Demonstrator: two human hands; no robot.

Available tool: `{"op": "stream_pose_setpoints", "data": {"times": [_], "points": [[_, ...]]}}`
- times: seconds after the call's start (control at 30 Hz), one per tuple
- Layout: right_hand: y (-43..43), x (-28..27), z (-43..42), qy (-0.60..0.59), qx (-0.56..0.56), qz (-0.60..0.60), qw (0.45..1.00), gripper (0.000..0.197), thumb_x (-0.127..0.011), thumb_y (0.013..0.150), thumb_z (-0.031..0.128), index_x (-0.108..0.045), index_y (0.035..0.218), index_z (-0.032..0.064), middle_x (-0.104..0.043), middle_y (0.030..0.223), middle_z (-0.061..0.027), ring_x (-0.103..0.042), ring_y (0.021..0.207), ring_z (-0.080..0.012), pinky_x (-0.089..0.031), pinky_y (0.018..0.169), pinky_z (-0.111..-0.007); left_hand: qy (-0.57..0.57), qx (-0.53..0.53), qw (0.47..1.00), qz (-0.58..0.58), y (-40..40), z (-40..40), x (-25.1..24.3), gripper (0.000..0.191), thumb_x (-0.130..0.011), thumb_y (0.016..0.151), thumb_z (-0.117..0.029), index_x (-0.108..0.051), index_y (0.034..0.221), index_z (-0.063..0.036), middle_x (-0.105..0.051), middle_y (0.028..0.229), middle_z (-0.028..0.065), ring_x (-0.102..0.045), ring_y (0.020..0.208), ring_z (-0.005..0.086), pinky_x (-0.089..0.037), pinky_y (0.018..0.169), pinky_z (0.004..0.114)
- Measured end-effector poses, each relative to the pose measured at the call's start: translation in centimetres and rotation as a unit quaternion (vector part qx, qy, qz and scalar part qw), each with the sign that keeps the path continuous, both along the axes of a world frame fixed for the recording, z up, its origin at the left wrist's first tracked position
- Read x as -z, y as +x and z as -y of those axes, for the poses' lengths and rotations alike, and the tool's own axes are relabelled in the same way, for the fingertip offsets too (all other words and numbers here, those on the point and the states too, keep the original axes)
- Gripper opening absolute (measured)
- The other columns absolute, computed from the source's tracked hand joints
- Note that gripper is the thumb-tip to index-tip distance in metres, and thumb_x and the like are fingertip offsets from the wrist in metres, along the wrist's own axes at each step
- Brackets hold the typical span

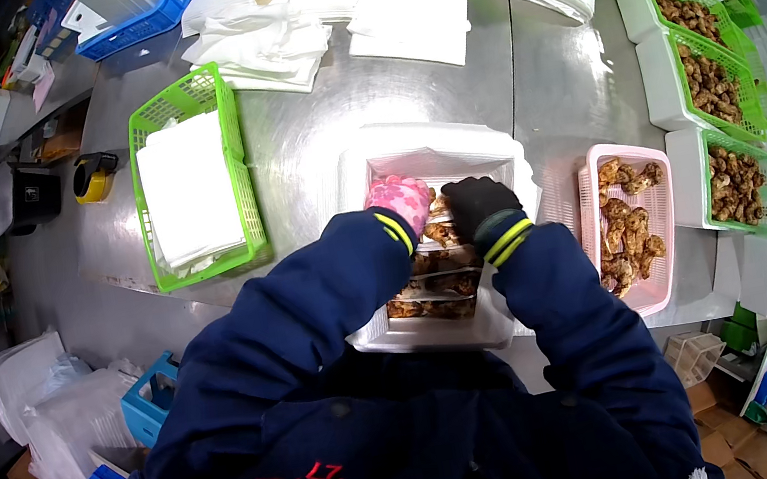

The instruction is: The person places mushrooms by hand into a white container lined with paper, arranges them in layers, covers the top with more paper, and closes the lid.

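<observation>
A white foam box [499,136] stands on the table in front of my body. Brown mushrooms [433,307] lie inside it in rows, with pale sheets between the rows. My left hand [398,200], in a pink patterned glove, reaches into the left side of the box. Opposite it, my right hand [482,204], in a black glove, has its fingers curled down at the mushrooms. A few pale-stemmed mushrooms [439,226] show in the gap between the hands. The fingertips of both hands are hidden, so what they grip is not visible.
Right of the box, a pink plastic basket [664,223] holds loose mushrooms. Green baskets of mushrooms [733,185] line the table's right side. A green basket [242,187] with white sheets [192,188] stands left. White paper stacks [417,5] lie at the back, near a yellow-and-black tape dispenser [93,179].
</observation>
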State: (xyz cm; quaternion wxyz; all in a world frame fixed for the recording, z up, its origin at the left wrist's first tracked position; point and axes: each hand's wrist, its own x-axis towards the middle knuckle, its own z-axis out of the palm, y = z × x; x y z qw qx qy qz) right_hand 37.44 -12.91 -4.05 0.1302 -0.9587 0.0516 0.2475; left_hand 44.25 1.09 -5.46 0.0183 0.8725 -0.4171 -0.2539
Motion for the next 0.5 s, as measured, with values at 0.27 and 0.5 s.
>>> {"op": "stream_pose_setpoints", "data": {"times": [0.27,0.5], "points": [[0.4,0.2,10.1,0.224,0.257,0.094,0.935,0.066,-0.068,0.076,0.053,-0.059,0.12,0.005,-0.06,0.12,-0.019,-0.057,0.11,-0.0326,-0.044,0.094,-0.037,-0.136,-0.224,0.963,0.059,7.0,-3.0,-2.2,0.059,-0.057,0.084,-0.051,-0.056,0.122,-0.0052,-0.059,0.11,0.0168,-0.056,0.104,0.0295,-0.046,0.09,0.038],[-2.4,3.0,9.4,0.389,0.174,0.252,0.869,0.077,-0.084,0.065,0.025,-0.049,0.131,0.0064,-0.051,0.132,-0.0124,-0.048,0.123,-0.0224,-0.04,0.101,-0.033,-0.43,-0.224,0.807,-0.337,7.0,-5.7,0.7,0.055,-0.073,0.074,-0.024,-0.057,0.125,-0.0112,-0.03,0.144,0.0208,-0.031,0.135,0.0313,-0.029,0.11,0.042]]}}
